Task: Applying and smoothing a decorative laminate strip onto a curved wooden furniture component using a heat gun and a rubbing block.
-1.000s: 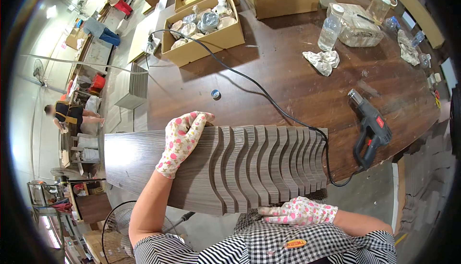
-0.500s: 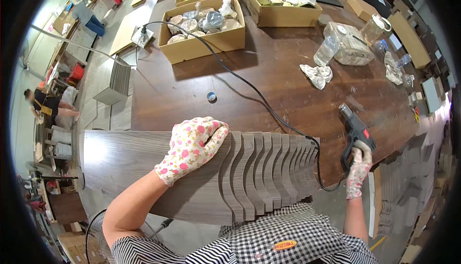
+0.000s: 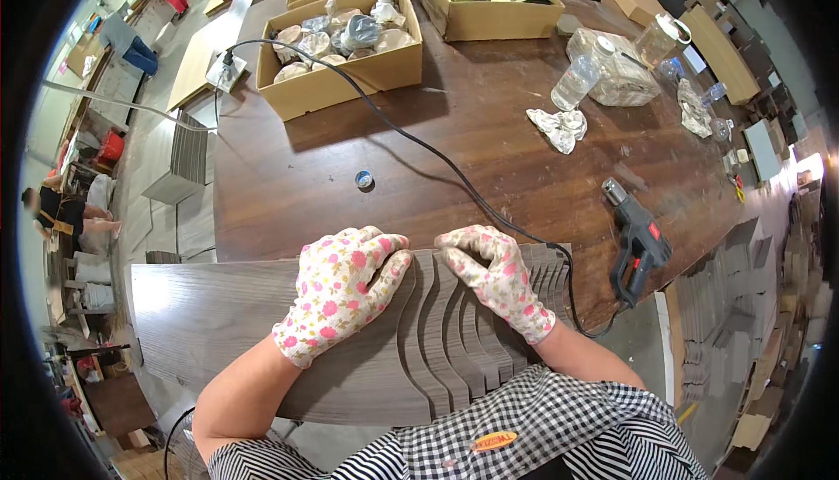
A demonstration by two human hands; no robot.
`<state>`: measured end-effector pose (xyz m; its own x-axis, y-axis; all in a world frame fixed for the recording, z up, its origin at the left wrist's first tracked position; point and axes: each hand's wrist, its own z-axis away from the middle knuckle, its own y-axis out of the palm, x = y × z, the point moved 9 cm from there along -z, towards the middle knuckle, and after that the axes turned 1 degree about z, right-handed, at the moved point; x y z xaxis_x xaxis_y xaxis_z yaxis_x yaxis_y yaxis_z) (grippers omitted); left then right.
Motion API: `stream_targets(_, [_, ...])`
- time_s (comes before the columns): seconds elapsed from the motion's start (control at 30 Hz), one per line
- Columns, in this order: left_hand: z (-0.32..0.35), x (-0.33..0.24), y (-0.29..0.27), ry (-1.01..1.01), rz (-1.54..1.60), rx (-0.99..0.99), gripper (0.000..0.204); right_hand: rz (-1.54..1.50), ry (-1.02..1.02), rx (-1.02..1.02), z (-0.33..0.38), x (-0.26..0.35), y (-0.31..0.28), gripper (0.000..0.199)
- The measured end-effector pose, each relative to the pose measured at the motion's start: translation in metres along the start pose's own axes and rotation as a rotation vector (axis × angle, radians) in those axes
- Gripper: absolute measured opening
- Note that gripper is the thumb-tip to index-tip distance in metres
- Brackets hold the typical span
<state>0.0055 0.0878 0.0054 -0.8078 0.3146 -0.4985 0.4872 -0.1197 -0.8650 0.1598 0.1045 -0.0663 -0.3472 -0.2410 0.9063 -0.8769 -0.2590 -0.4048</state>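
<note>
A fanned stack of grey wood-grain boards point(image 3: 350, 393) with wavy ends lies in front of me along the table's near edge. My left hand point(image 3: 341, 292), in a flower-print glove, is closed at the far edge of the top board, its thumb over the surface. Just to its right my right hand point(image 3: 500, 277), gloved alike, is closed at the far edge of the stepped wavy ends; its fingertips are partly hidden. A black heat gun point(image 3: 640, 240) lies on the table to the right, untouched.
The heat gun's black cord point(image 3: 437, 152) crosses the brown table point(image 3: 288, 200). Cardboard boxes point(image 3: 350, 91) of wrapped items stand at the back. A blue-rimmed tape roll point(image 3: 364, 180), a white rag point(image 3: 559, 131) and a clear bottle point(image 3: 577, 82) lie or stand about. People work at far left.
My right hand has let go of the heat gun, left it on the table and moved left onto the boards. My left hand stays on the top board. The view has shifted slightly.
</note>
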Motion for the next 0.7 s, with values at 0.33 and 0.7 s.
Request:
stream_targets(0.33, [-0.003,-0.004,-0.001,-0.03,-0.032,0.035,0.017,-0.111,0.076,0.032,-0.006,-0.004,-0.005,0.019])
stream_targets(0.7, [0.0,-0.002,-0.001,-0.051,-0.021,0.019,0.018,0.227,0.211,-0.757,0.096,-0.079,-0.174,0.022])
